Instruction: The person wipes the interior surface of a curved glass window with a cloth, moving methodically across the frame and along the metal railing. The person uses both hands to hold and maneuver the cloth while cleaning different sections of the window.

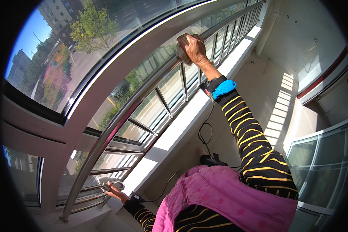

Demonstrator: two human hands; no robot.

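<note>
A curved stainless-steel railing point(146, 89) with thin bars runs along the windows. My right hand point(196, 48) is closed over its top rail, pressing a greyish cloth point(182, 55) around the tube. Lower down, near the railing's near end, my left hand point(115, 191) grips a pale cloth point(103, 180) at the lower bars. Part of that cloth is hidden by the bars and my fingers. Both wrists wear dark bands, and a blue strip point(224, 89) is wrapped at the right one.
A white ledge point(164, 144) runs below the railing, beside large framed windows point(104, 50). Black cable point(205, 133) hangs from my right wrist, and another cable point(164, 190) trails from the left. At right are a tiled floor point(255, 81) and glass-paned doors point(323, 154).
</note>
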